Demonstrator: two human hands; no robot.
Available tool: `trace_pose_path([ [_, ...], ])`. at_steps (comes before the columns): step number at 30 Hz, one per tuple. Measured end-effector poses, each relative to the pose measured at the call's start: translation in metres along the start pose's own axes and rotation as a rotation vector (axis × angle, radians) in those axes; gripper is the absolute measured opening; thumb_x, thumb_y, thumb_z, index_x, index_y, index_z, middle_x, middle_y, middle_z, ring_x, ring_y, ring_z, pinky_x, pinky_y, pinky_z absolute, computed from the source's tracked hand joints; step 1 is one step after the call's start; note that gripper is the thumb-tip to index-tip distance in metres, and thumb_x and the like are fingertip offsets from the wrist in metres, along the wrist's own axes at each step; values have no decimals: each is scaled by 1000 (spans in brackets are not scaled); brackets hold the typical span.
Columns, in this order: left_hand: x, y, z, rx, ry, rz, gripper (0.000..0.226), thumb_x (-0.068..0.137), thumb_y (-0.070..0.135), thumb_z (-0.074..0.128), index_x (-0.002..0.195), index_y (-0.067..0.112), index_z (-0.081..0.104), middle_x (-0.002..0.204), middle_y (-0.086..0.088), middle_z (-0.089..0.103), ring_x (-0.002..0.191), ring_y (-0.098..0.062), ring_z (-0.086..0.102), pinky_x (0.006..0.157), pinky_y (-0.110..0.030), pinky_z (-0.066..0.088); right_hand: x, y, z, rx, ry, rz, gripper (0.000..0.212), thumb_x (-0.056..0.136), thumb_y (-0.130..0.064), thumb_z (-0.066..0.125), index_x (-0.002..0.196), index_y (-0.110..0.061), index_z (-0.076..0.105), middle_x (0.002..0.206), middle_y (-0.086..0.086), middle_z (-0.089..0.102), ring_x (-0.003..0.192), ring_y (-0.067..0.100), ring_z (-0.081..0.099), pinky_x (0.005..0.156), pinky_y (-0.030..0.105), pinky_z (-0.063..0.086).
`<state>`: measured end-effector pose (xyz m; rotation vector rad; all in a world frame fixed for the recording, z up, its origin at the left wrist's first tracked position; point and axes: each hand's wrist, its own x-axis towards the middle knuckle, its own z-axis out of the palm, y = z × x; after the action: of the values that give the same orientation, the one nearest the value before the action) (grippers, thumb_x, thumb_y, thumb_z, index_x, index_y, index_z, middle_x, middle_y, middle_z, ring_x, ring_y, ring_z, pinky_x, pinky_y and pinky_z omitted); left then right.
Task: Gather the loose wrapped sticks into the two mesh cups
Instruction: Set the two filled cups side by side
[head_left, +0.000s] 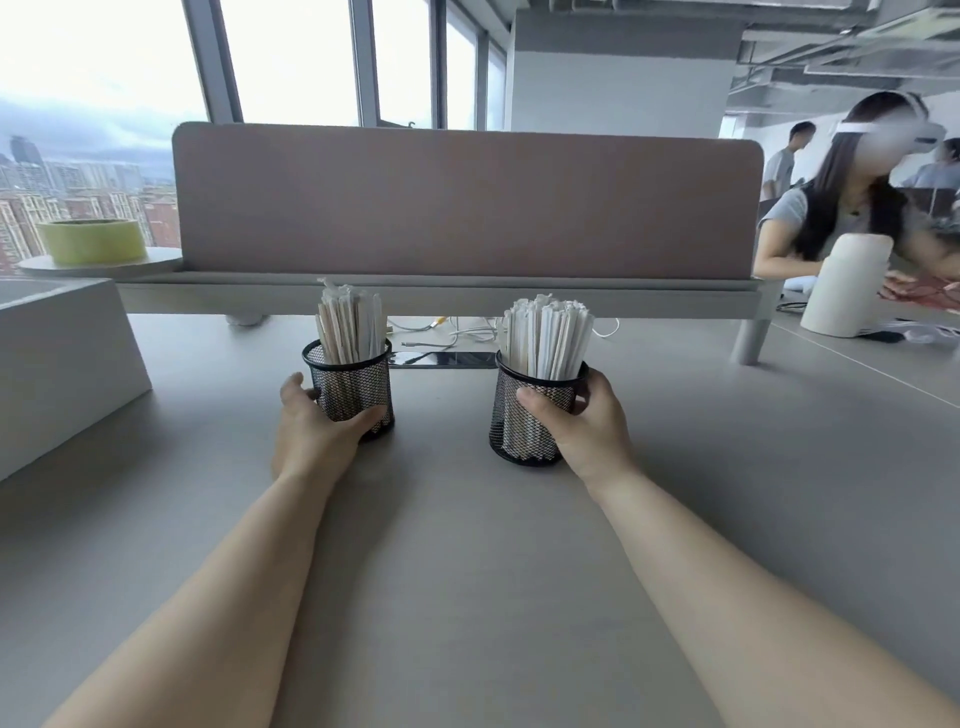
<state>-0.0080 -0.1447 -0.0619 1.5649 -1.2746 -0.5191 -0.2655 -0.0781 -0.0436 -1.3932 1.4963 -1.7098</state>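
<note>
Two black mesh cups stand upright on the grey table, both packed with paper-wrapped sticks. My left hand (317, 426) grips the left mesh cup (353, 384) from its near side, thumb and fingers curled round its wall. The sticks in the left cup (350, 325) rise well above its rim. My right hand (582, 421) grips the right mesh cup (524, 415) from the right, thumb across its front. A denser bundle, the sticks in the right cup (545, 335), fans out above it. No loose sticks show on the table.
A pink desk divider (467, 202) stands behind the cups, with cables (457, 335) and a dark phone (447, 359) under it. A grey box (57, 364) sits left, a green tape roll (91, 240) beyond it. A white jug (844, 286) and a person are at right.
</note>
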Motion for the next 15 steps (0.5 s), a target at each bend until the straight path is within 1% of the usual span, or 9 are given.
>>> trace_pose_path([
  [2,-1,0,2,21,14,27,93,62,44,86,137,17,38,136,-2,55,119,-22,58,98,-46,48,3,3,-2,-7,-13,-4,63,63,-42,83,116,-19,57,110,-8,67,103,8,62,89,32,52],
  [4,-4,3,4,53,19,53,87,64,45,85,134,15,44,131,-4,57,113,-22,60,95,-44,49,6,4,-3,-9,-19,-8,61,67,-35,84,118,-19,55,111,-8,65,103,6,61,89,31,51],
  [5,-7,5,5,75,19,69,86,65,46,84,135,14,44,132,-5,55,114,-22,59,96,-43,48,6,5,-3,-9,-20,-10,61,68,-34,84,118,-19,54,111,-9,65,102,4,60,89,29,50],
  [7,-11,12,10,130,-13,66,96,65,53,82,141,14,38,142,-7,43,124,-24,51,104,-42,42,6,6,-3,-11,-18,-8,60,69,-33,84,119,-19,53,109,-11,63,100,-1,59,87,27,48],
  [9,-14,17,14,166,-63,25,111,62,60,80,148,14,27,151,-6,31,136,-23,40,110,-42,36,6,6,-3,-14,-13,-7,61,70,-32,83,120,-19,52,109,-12,62,99,-3,57,85,25,47],
  [10,-13,18,16,162,-76,12,117,60,62,80,150,13,23,153,-6,30,140,-23,36,111,-42,34,6,7,-3,-14,-16,-9,60,70,-32,83,120,-19,51,108,-13,62,97,-5,57,83,22,46],
  [12,-9,21,21,123,-89,-4,125,55,64,82,150,12,20,154,-7,33,141,-24,35,112,-43,34,7,6,-3,-9,-27,-10,61,71,-31,83,121,-19,50,106,-17,60,94,-11,55,77,15,44],
  [13,-6,21,24,110,-99,-7,127,53,65,82,150,12,19,153,-7,36,140,-25,37,112,-43,35,8,7,-3,-8,-29,-7,62,72,-31,82,122,-18,50,105,-18,60,94,-12,54,77,14,44],
  [15,-7,24,31,104,-129,-14,127,50,67,81,148,15,20,149,-5,42,136,-25,43,109,-43,38,10,9,-2,-9,-32,-5,64,72,-32,82,125,-18,49,106,-19,59,96,-12,54,79,17,44],
])
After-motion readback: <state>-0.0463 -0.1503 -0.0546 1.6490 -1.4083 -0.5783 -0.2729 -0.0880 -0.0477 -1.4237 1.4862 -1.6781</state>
